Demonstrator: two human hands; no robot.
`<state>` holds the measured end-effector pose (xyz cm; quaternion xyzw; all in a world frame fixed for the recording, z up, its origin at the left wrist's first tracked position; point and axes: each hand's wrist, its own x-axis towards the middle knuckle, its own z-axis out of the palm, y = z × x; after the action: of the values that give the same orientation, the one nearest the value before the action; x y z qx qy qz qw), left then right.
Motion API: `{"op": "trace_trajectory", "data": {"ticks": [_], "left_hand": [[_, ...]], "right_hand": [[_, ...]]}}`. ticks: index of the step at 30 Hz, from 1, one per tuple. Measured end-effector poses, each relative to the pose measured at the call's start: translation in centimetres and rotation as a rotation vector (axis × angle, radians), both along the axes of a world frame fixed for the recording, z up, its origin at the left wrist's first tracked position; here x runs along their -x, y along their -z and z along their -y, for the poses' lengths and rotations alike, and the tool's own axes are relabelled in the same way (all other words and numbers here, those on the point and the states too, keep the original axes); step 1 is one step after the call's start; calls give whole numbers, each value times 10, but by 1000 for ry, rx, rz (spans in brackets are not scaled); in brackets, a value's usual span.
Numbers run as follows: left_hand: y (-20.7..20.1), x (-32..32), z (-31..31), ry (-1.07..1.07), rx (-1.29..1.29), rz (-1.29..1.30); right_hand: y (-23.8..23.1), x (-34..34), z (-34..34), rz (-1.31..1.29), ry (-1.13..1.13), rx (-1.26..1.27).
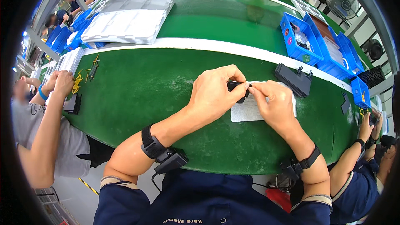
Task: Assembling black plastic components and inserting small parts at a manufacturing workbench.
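My left hand (214, 89) is closed around a small black part (232, 86), most of it covered by the thumb and fingers. Close against it, my right hand (275, 102) pinches with thumb and forefinger at the part's right end, where a tiny dark tip shows; its kind is too small to tell. Both hands are above a white cloth or paper sheet (243, 113) on the green table (187, 137). Just beyond my right hand lies a group of black flat, box-like pieces (293, 80) with small clips standing up.
A stack of white trays (125, 21) stands at the far left. Blue bins (306, 52) with parts line the far right. Left, a co-worker's hands (58, 83) are near yellow cords (77, 82); another co-worker's arm (354, 158) is at right. A black piece (345, 103) lies near the right edge.
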<state>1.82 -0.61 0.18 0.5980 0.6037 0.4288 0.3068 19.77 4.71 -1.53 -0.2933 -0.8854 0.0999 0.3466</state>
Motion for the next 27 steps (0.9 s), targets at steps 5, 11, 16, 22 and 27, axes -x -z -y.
{"op": "trace_trajectory", "data": {"ticks": [5,11,16,22,27], "left_hand": [[4,0,-1,-18,-41,-45],[6,0,-2,-30,-48,-54],[7,-2,-3,-18,-87,-52],[10,0,-3,-35,-148,-134],[5,0,-1,41,-84,-32]], "right_hand": [[2,6,5,-35,-11,-38],[4,7,3,-63,-53,-19],[6,8,4,-100,-71,-89],[1,8,6,-104,-57,142],[-8,6,8,-95,-12,283]]}}
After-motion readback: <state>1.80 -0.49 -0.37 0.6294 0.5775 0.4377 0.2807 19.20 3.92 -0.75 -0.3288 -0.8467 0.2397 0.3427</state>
